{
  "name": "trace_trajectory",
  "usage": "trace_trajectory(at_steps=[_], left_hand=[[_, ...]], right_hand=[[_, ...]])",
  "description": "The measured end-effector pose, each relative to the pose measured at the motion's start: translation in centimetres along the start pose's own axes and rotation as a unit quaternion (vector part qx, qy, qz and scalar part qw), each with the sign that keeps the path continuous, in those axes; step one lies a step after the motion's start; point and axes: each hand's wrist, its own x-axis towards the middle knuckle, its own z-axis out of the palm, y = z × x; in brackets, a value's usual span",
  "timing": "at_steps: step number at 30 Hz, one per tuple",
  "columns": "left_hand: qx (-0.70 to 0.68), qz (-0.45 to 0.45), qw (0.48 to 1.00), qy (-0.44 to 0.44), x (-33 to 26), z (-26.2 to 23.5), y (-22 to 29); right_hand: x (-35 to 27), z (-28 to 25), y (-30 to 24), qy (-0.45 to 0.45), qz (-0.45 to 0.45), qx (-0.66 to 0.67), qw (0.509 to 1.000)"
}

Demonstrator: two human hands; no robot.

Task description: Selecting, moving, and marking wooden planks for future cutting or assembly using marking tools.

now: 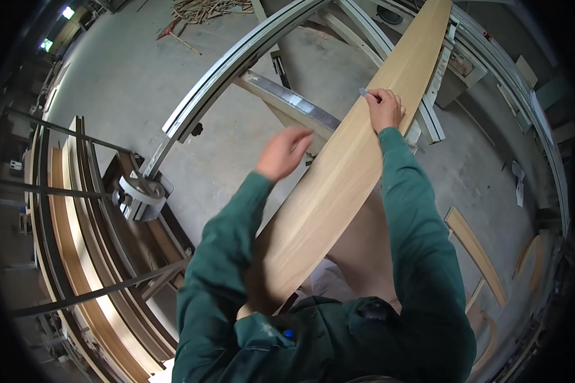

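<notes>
One long pale wooden board (345, 172) lies slanted across a grey metal frame (287, 102); stiff, smooth, probably unwieldy; best gripped along its edges; right hand (384, 108) pinches a small grey tool (363, 92) against it; left hand (284, 153) hovers open, just beside.

A metal frame (287, 102) carries the long wooden board (338, 185).

The long board (351, 166) running from the lower centre to the upper right of the frame is pale tan with fine straight grain lines. Both sleeves (415, 210) are dark green, and the small tool (363, 92) at the right hand (384, 108) is grey. The floor (128, 83) is plain grey; the rails (236, 57) at upper centre are silver-grey.
</notes>
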Motion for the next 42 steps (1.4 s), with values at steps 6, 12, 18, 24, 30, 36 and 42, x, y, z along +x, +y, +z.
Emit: trace_trajectory(at_steps=[6,12,18,24,30,36,42], left_hand=[[0.037,0.035,0.998,0.043,14.7,8.0,0.4],[-0.055,-0.018,0.997,-0.045,17.9,9.1,-0.2],[-0.149,-0.06,0.986,-0.044,19.5,10.4,-0.5],[-0.225,-0.049,0.971,-0.061,20.7,10.6,-0.7],[-0.22,-0.065,0.97,-0.078,17.3,9.5,-1.0],[-0.217,-0.058,0.972,-0.073,13.3,7.8,-1.7],[-0.263,-0.063,0.96,-0.066,8.5,6.7,-3.3]], right_hand=[[-0.7,-1.0,-0.6,-0.009,0.003,0.005,1.0],[-0.8,-1.2,-0.5,-0.019,0.007,0.01,1.0],[1.0,-0.6,0.0,-0.025,-0.01,0.015,1.0],[1.8,-0.6,0.1,-0.009,-0.009,0.016,1.0],[-1.4,-0.9,-1.1,-0.028,-0.005,0.023,0.999],[-4.7,-1.3,-3.0,-0.044,-0.021,0.029,0.998],[-9.0,-1.4,-5.2,-0.054,-0.041,0.042,0.997]])
